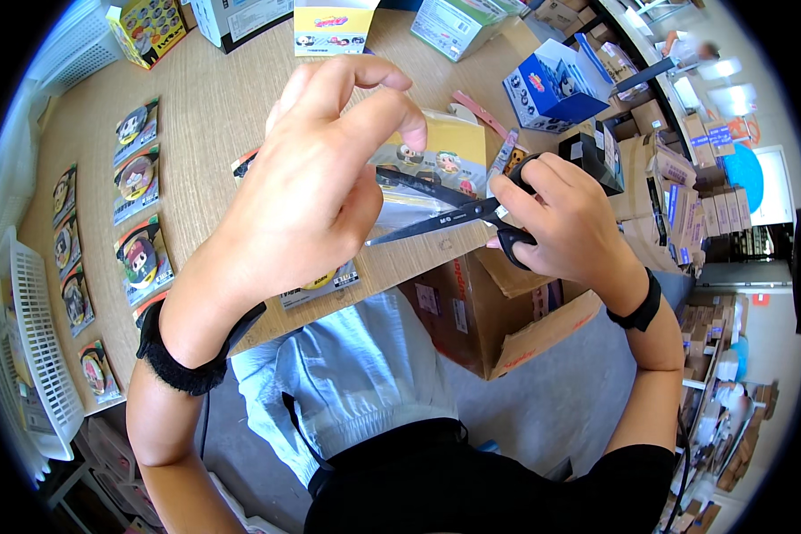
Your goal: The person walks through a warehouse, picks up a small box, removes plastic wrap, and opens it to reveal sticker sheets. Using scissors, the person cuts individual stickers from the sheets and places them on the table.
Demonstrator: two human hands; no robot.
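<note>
My right hand [568, 214] grips a pair of black scissors [445, 219] by the handle loops. Their blades are spread apart and point left, toward my other hand. My left hand [298, 178] is raised over the table, its fingers curved and apart, with nothing visible between them. Behind the scissors lies a yellow printed package [461, 141] with cartoon figures, partly covered by my left hand and the blades. A flat packet [325, 283] peeks out below my left wrist at the table's near edge; another is mostly hidden behind that hand.
Flat character packets [137, 182] lie in two columns on the left of the table [209, 98]. A white basket [49, 356] stands at the left edge. Printed boxes [334, 27] line the back, with a blue box [552, 89] at right. An open carton [472, 307] sits below the near edge.
</note>
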